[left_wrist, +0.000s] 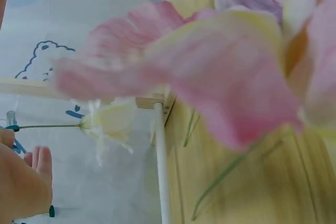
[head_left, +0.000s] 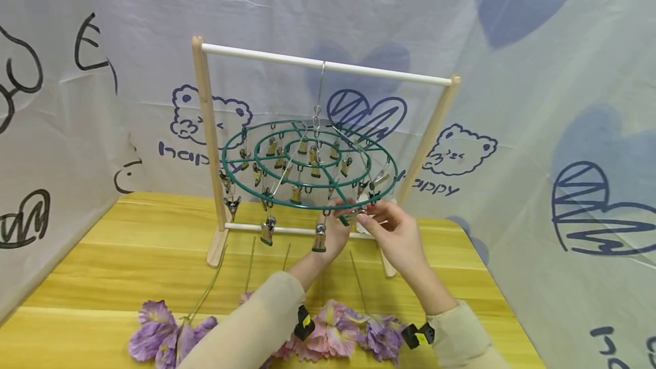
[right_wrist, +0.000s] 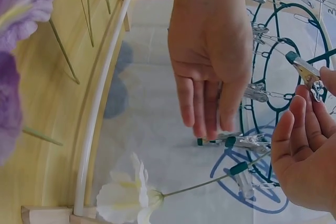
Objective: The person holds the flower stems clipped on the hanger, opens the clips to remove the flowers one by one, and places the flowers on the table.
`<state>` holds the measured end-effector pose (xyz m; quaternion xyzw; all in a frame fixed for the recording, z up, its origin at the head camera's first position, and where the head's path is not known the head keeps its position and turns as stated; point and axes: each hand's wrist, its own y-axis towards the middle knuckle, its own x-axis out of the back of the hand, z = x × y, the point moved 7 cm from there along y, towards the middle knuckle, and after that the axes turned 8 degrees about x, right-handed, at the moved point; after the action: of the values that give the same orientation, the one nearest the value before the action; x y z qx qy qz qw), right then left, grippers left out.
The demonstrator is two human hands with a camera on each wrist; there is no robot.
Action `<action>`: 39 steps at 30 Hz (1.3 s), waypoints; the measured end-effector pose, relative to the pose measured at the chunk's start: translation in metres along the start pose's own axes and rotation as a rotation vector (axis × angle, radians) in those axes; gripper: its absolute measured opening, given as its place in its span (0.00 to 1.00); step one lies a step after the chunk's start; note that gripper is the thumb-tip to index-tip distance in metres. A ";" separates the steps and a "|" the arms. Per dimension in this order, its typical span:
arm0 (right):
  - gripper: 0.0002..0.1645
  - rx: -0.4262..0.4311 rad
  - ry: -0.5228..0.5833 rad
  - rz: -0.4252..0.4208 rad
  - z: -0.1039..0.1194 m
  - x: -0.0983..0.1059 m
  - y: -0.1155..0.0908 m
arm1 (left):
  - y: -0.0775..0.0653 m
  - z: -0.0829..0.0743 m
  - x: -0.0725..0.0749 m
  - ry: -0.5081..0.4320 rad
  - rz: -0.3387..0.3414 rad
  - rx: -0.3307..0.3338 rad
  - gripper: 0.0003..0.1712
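Observation:
My right hand (head_left: 397, 235) pinches a metal clip with green tips (right_wrist: 304, 72) between thumb and fingers, at the near right of the round hanger. Beside it, my left hand (right_wrist: 210, 61) reaches under the rim with straight fingers and grips nothing. The green wire hanger (head_left: 307, 187) has three rings with several metal clips hanging from it. A white flower (right_wrist: 123, 198) hangs head down on its thin stem, with a green-tipped clip (right_wrist: 239, 169) at the stem's upper end. In the head view my right hand mostly hides this flower.
A wooden stand with a white top bar (head_left: 379, 71) carries the hanger by a hook; its lower white bar (head_left: 287, 229) runs behind the hands. Purple flowers (head_left: 159, 335) and pink flowers (head_left: 328, 335) lie on the yellow wooden table (head_left: 66, 295), stems toward the stand. Printed cloth hangs behind.

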<state>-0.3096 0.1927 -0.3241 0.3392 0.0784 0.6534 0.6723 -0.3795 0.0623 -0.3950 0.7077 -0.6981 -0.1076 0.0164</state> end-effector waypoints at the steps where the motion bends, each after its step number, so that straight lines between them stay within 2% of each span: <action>1: 0.13 0.001 0.003 0.000 0.000 -0.001 0.000 | 0.002 0.000 0.000 -0.001 -0.004 -0.027 0.15; 2: 0.13 0.003 0.006 0.001 0.001 -0.002 -0.001 | 0.002 -0.002 0.000 -0.057 0.011 -0.035 0.16; 3: 0.13 0.002 0.008 0.003 0.000 -0.002 -0.001 | 0.002 -0.005 0.000 -0.039 0.010 -0.059 0.18; 8: 0.13 0.012 0.012 0.008 0.001 -0.004 -0.002 | -0.002 -0.021 0.001 -0.402 0.075 0.014 0.17; 9: 0.13 0.010 0.015 0.006 0.001 -0.004 -0.002 | -0.004 -0.025 0.003 -0.407 0.065 0.009 0.17; 13: 0.12 -0.004 0.030 -0.007 0.000 -0.002 -0.003 | -0.010 -0.041 0.014 -0.175 -0.034 -0.093 0.16; 16: 0.12 -0.019 0.028 -0.012 -0.002 -0.001 -0.004 | -0.010 -0.049 0.023 -0.090 -0.081 -0.159 0.15; 22: 0.13 -0.032 0.014 -0.012 -0.004 0.000 -0.004 | -0.014 -0.057 0.035 -0.286 -0.012 -0.221 0.18; 27: 0.14 -0.033 0.016 -0.012 -0.005 0.001 -0.003 | -0.019 -0.065 0.036 -0.313 0.035 -0.259 0.20; 31: 0.14 -0.024 0.009 -0.015 -0.007 0.001 -0.003 | -0.022 -0.067 0.036 -0.359 0.050 -0.208 0.18; 34: 0.14 -0.007 -0.001 -0.016 -0.007 0.002 -0.003 | -0.022 -0.067 0.036 -0.425 0.041 -0.145 0.15; 39: 0.15 -0.010 -0.012 -0.020 -0.014 0.011 -0.004 | -0.022 -0.069 0.040 -0.476 -0.010 -0.097 0.12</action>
<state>-0.3126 0.2079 -0.3337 0.3387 0.0746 0.6449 0.6810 -0.3457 0.0144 -0.3363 0.6643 -0.6729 -0.3046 -0.1151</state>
